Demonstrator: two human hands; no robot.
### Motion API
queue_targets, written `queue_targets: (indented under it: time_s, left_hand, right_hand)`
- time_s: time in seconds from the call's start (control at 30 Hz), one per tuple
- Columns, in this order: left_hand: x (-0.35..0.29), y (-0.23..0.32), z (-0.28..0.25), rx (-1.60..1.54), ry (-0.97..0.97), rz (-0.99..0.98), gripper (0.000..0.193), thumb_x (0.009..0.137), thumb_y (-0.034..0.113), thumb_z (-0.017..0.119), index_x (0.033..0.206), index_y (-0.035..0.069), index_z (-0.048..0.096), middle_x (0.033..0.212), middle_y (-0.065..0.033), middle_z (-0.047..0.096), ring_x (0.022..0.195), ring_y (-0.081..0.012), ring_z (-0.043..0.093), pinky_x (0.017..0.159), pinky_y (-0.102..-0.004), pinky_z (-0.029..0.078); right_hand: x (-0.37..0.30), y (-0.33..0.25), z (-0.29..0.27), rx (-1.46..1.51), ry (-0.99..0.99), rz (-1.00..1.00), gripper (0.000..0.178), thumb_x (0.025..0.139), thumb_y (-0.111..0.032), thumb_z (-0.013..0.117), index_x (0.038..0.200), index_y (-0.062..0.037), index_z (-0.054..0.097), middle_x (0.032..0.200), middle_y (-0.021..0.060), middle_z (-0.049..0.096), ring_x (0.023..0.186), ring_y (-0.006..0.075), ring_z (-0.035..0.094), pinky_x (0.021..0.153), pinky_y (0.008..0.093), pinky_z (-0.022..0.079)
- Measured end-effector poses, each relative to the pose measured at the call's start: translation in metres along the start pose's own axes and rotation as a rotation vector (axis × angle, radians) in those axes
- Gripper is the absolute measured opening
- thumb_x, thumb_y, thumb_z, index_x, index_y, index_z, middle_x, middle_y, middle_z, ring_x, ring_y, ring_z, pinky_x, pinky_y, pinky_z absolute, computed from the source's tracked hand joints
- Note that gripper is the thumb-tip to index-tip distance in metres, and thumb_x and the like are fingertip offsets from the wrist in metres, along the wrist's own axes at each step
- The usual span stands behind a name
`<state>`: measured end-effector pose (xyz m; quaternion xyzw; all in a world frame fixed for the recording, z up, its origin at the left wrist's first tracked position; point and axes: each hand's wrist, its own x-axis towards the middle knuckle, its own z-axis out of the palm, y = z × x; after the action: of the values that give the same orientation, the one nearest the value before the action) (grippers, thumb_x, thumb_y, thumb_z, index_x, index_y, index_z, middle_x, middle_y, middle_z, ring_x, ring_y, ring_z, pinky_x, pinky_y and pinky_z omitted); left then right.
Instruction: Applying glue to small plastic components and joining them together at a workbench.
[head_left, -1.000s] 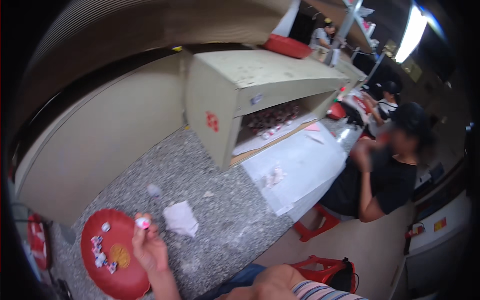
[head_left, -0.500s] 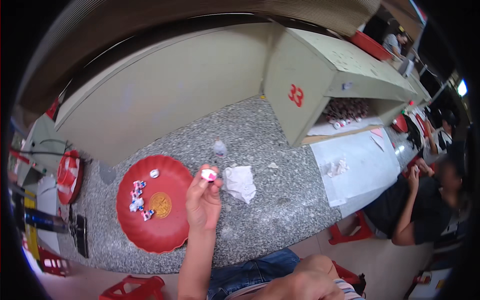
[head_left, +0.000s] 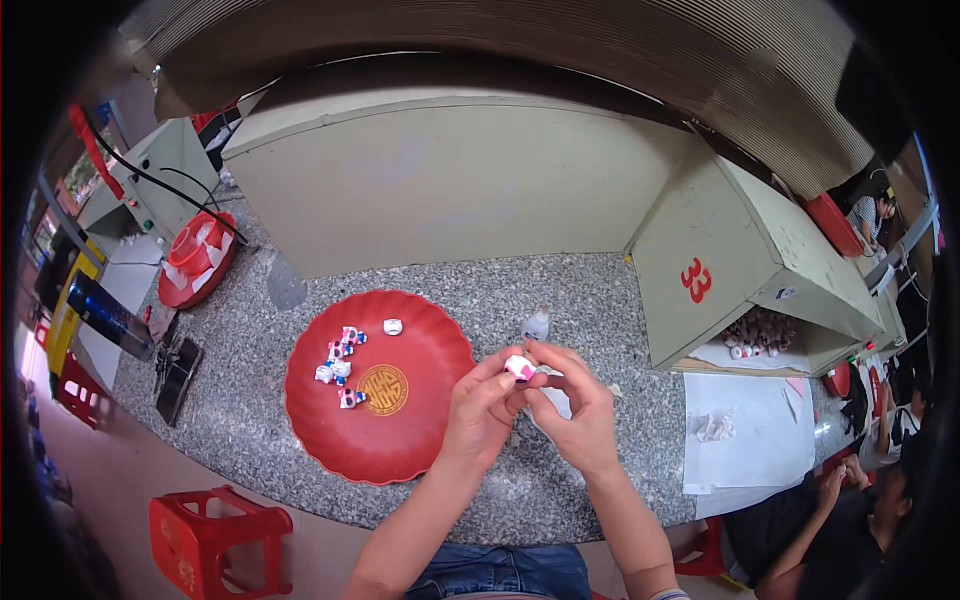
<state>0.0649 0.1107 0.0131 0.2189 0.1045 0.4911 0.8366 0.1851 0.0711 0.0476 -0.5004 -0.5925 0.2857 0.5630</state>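
Note:
My left hand [head_left: 478,412] pinches a small white-and-pink figurine piece [head_left: 519,367] above the worktop. Closed against its right side are the fingertips of my right hand [head_left: 577,405]; whether they hold anything else is hidden. Left of my hands lies a big red scalloped tray [head_left: 430,345] with a gold emblem [head_left: 383,390]. Several white, pink and blue figurines [head_left: 347,343] form a loose row in it, and a single white piece [head_left: 393,326] sits apart. A small translucent bottle [head_left: 537,322] stands just beyond my hands. White crumpled paper [head_left: 556,404] is mostly covered by my right hand.
A grey-green partition [head_left: 460,190] closes the back. At right, a cubby [head_left: 700,280] holds many small pieces, beside white sheets [head_left: 750,440]. A phone [head_left: 180,380] and red bowls [head_left: 195,255] are at left. A red stool [head_left: 215,540] stands below; a person [head_left: 850,540] sits at right.
My right hand has come up from near my lap to meet the left at the figurine piece. The view has turned, so the table and tray appear further right.

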Motion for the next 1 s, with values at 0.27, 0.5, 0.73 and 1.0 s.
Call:
queue_targets:
  time_s: [0.27, 0.5, 0.73, 1.0]
  left_hand:
    - [0.001, -0.007, 0.006, 0.102, 0.016, -0.030, 0.031, 0.083, 0.007, 0.052, 0.113, -0.002, 0.051, 0.104, -0.0119, 0.059, 0.094, -0.0211, 0.060, 0.080, -0.0298, 0.050]
    - [0.002, -0.008, 0.008, 0.161, 0.036, -0.025, 0.036, 0.080, 0.010, 0.055, 0.113, -0.003, 0.050, 0.103, -0.0132, 0.059, 0.093, -0.0223, 0.061, 0.078, -0.0301, 0.051]
    - [0.001, -0.008, 0.003, 0.144, -0.039, -0.029, 0.032, 0.083, 0.008, 0.053, 0.113, -0.002, 0.052, 0.102, -0.0113, 0.060, 0.093, -0.0195, 0.060, 0.079, -0.0299, 0.049]
    - [0.002, -0.010, 0.005, 0.181, 0.013, -0.048, 0.037, 0.080, 0.011, 0.055, 0.113, -0.004, 0.050, 0.101, -0.0137, 0.060, 0.089, -0.0201, 0.061, 0.076, -0.0301, 0.052]
  right_hand:
    - [-0.006, 0.012, 0.004, 0.217, 0.140, 0.019, 0.032, 0.073, 0.009, 0.056, 0.104, 0.0009, 0.056, 0.109, 0.0124, 0.053, 0.099, 0.0173, 0.054, 0.079, 0.0260, 0.046]
    - [-0.006, 0.013, 0.003, 0.246, 0.142, 0.008, 0.029, 0.073, 0.009, 0.056, 0.102, 0.0010, 0.056, 0.108, 0.0126, 0.052, 0.098, 0.0169, 0.054, 0.079, 0.0255, 0.046]
    - [-0.008, 0.014, 0.003, 0.283, 0.140, 0.002, 0.026, 0.072, 0.010, 0.056, 0.096, 0.0008, 0.058, 0.105, 0.0114, 0.053, 0.095, 0.0160, 0.054, 0.079, 0.0251, 0.045]
    - [-0.009, 0.017, 0.004, 0.228, 0.181, -0.011, 0.024, 0.070, 0.008, 0.057, 0.093, 0.0008, 0.058, 0.100, 0.0104, 0.053, 0.092, 0.0153, 0.055, 0.077, 0.0252, 0.045]
